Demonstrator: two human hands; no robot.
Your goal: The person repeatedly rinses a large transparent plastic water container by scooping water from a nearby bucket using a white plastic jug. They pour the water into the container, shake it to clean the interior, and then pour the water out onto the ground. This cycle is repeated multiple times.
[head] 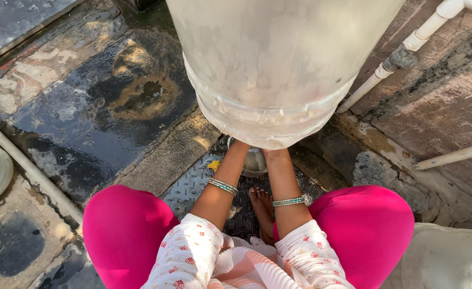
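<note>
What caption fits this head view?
Squatting person reaches both forearms under a large pale drum, toward a steel vessel on wet ground; hands hidden.

The big drum (279,69) is dull white with grey smudges. The pants (126,230) are bright pink. The sleeves (190,251) are white with little red flowers. A cloth (246,270) in the lap has pink and white stripes. The bangles (223,186) are green and silver. The small pot (254,161) under the drum is shiny silver. The pipes (407,45) are white. The wet floor (91,107) is dark grey with brown and tan patches. The metal plate (188,187) is grey with a bumpy raised pattern, and a yellow bit (213,165) lies on it.
</note>
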